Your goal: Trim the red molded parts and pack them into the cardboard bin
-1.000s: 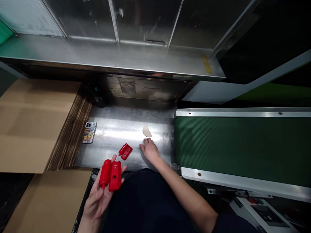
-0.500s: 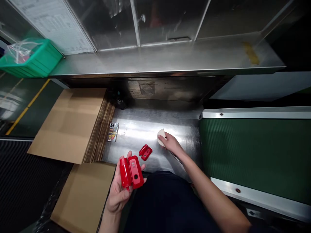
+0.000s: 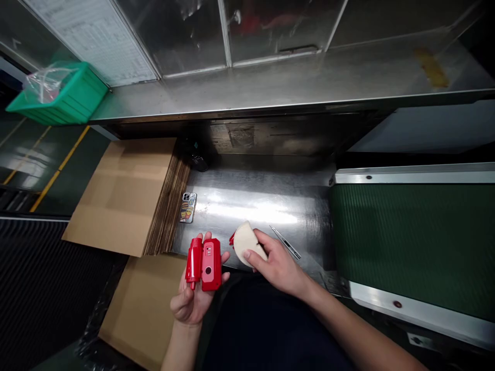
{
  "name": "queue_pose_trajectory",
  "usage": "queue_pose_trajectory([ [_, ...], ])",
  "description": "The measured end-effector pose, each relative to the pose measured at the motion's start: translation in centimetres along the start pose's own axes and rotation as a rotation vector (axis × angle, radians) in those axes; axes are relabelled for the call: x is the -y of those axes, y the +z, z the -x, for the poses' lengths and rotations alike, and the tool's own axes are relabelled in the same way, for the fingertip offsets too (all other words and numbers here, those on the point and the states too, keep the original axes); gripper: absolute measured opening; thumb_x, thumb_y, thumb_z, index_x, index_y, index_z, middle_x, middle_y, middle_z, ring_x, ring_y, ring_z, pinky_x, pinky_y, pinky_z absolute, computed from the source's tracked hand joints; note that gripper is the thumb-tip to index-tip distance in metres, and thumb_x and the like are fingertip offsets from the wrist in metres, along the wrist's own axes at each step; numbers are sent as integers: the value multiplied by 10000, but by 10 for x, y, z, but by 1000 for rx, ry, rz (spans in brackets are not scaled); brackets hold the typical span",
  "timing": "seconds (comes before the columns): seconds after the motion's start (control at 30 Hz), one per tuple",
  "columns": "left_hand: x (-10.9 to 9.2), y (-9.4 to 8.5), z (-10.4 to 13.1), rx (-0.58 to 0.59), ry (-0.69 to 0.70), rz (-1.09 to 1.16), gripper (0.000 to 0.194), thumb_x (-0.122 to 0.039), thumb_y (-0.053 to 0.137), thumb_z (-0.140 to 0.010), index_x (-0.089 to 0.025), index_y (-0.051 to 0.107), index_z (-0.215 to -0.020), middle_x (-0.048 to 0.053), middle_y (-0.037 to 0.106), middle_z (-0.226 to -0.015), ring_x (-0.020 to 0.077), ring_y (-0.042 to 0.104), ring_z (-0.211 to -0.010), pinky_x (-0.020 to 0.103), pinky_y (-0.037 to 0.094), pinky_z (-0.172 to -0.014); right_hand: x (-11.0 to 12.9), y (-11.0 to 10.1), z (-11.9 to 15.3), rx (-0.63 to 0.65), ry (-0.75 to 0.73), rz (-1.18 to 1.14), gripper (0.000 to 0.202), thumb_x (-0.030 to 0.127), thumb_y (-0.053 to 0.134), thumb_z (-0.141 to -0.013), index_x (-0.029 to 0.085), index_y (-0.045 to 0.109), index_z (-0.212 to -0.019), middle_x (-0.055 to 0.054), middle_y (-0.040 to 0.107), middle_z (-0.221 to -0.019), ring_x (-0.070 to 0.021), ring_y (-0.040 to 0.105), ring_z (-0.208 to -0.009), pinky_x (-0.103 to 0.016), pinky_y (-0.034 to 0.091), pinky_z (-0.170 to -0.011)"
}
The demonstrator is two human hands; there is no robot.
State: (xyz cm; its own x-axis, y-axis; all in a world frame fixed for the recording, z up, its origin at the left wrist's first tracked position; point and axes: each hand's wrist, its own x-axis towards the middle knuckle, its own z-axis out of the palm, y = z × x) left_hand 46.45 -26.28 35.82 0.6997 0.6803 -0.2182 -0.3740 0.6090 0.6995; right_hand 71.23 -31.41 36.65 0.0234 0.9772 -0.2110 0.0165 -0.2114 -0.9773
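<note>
Cylinder of glossy red plastic (image 3: pixel 194 262) and a flat, rectangular red plastic box with a dark round hole (image 3: pixel 215 265) are carried side by side on the upturned left hand (image 3: pixel 196 309), at the near edge of the grey brushed-steel desk (image 3: pixel 240 183), toward its left corner. The fingers are slightly parted and half curled behind both pieces; whether the two are joined cannot be told. By the right hand (image 3: pixel 280 269), an off-white, roughly half-round flat pad (image 3: pixel 245 243) is pinched between thumb and fingers, above the near edge. A small red object (image 3: pixel 232 239) is mostly hidden behind the pad. Just beside the right hand, a slim, pointed silver metal tool (image 3: pixel 285 242) is laid slantwise on the desk. At the left edge, a phone in a cartoon-printed case (image 3: pixel 187 208) is placed beside a stack of brown cardboard sheets (image 3: pixel 124 185). Near the far left corner, a dark bottle-like object (image 3: pixel 200 163) is seen in shadow. The right edge is met by a green ribbed conveyor belt (image 3: pixel 417 237) with silver metal rails.
</note>
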Motion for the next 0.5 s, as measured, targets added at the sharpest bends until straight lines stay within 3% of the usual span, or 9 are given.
queue_pose_trajectory([
  [0.13,1,4,1,-39,74,49,812,-683,689,-882,-418,400,-1594,-19,-34,-1757,452,157,-1563,539,350,-1218,3,1,-3,-9,7,25,346,474,556,-1029,137,610,-1086,-29,646,-922,-129,577,-755,-256,451,-664],
  [0.23,6,8,0,-90,166,76,827,-679,687,-882,-346,428,-1594,26,90,-1753,414,142,-1576,514,286,-1253,5,3,-2,-11,10,32,337,461,561,-1030,140,619,-1115,-30,657,-926,-132,589,-764,-252,459,-672],
  [0.43,12,12,1,-167,203,27,867,-727,719,-807,-386,464,-1562,8,113,-1750,475,101,-1565,614,273,-1238,4,3,8,-49,-33,18,320,437,569,-1032,153,618,-1172,-37,683,-986,-148,636,-836,-261,514,-763],
  [0.5,13,15,3,-197,191,-42,816,-656,760,-815,-426,476,-1544,-14,101,-1751,468,51,-1571,619,242,-1251,2,3,12,-45,-22,-13,349,453,566,-1031,148,610,-1193,-38,675,-962,-144,632,-779,-259,526,-713],
])
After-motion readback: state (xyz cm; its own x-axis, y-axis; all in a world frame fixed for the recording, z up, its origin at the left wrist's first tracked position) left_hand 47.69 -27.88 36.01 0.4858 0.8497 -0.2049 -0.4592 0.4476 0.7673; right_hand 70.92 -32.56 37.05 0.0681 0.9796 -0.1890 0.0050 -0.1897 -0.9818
